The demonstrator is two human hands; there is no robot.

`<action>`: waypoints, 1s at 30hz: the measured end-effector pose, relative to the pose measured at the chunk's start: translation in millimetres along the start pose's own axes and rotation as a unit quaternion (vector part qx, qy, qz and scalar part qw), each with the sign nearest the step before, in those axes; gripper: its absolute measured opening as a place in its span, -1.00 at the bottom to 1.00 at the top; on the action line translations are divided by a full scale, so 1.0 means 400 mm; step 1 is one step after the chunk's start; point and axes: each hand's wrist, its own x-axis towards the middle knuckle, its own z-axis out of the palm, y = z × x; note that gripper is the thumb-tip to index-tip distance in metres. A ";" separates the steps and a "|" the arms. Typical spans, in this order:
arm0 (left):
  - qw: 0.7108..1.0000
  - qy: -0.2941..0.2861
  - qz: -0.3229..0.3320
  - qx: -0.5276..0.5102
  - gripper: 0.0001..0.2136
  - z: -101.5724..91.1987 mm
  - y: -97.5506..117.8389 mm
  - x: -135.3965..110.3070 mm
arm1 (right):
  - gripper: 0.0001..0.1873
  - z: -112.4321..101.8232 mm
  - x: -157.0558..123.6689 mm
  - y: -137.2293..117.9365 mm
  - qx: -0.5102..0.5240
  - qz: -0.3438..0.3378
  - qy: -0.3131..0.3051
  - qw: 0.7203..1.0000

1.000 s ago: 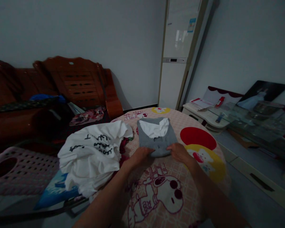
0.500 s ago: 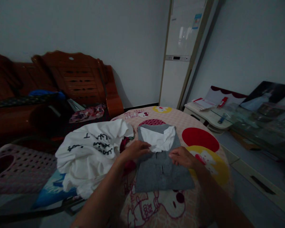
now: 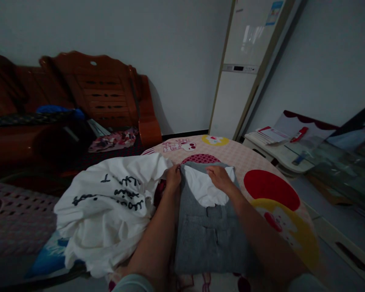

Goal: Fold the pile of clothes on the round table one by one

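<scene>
A grey top point(image 3: 200, 239) lies folded on the round table, its neckline at the far end with white cloth point(image 3: 197, 184) showing inside. At the top's far left corner, my left hand point(image 3: 173, 177) has its fingers closed on the edge. My right hand point(image 3: 219, 177) reaches over the white cloth, its fingers curled at the far neckline; the fingertips are partly hidden. Close on the left of my left forearm, a crumpled white shirt point(image 3: 109, 219) with black lettering is heaped at the table's side, over some dark red cloth point(image 3: 159, 194).
The table's cloth point(image 3: 270, 186) has cartoon prints. A wooden sofa point(image 3: 109, 95) with clothes on its seat stands behind to the left, and a pink perforated basket point(image 3: 21, 219) at the left. A tall white air conditioner point(image 3: 234, 97) and a glass-topped cabinet point(image 3: 295, 158) are on the right.
Both hands have moved from the middle of the grey top to its far end. The white cloth in the neckline now lies flatter and wider. The view has shifted a little.
</scene>
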 end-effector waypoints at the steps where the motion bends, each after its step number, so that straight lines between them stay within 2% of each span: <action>1: 0.999 -0.004 -0.003 -0.033 -0.65 0.002 -0.008 0.004 | -0.69 0.018 0.020 0.007 -0.022 0.008 -0.012 1.000; 4: 0.993 -0.021 -0.004 -0.112 -0.67 0.002 -0.013 0.014 | -0.74 0.079 0.059 0.022 -0.043 0.029 -0.038 0.998; 8: 0.987 -0.030 -0.023 -0.157 -0.68 -0.008 0.006 0.017 | -0.71 0.145 0.065 0.030 -0.016 0.039 -0.002 0.999; 13: 0.973 -0.099 -0.034 -0.207 -0.63 -0.018 0.022 0.006 | -0.75 0.151 0.055 0.048 -0.004 0.063 0.029 0.998; 17: 0.972 -0.108 0.009 -0.209 -0.58 -0.010 0.024 0.004 | -0.86 0.144 0.055 0.062 -0.002 0.088 0.037 0.995; 23: 0.992 -0.074 0.034 -0.096 -0.55 0.004 0.031 0.017 | -0.89 0.145 0.054 0.060 0.029 0.054 0.068 0.996; 27: 0.991 -0.030 0.124 0.034 -0.61 0.006 0.039 0.014 | -0.85 0.137 0.052 0.052 0.039 0.069 0.077 0.994; 30: 0.983 -0.011 0.126 0.129 -0.64 0.013 0.037 0.007 | -0.84 0.135 0.052 0.043 -0.012 0.107 0.084 0.991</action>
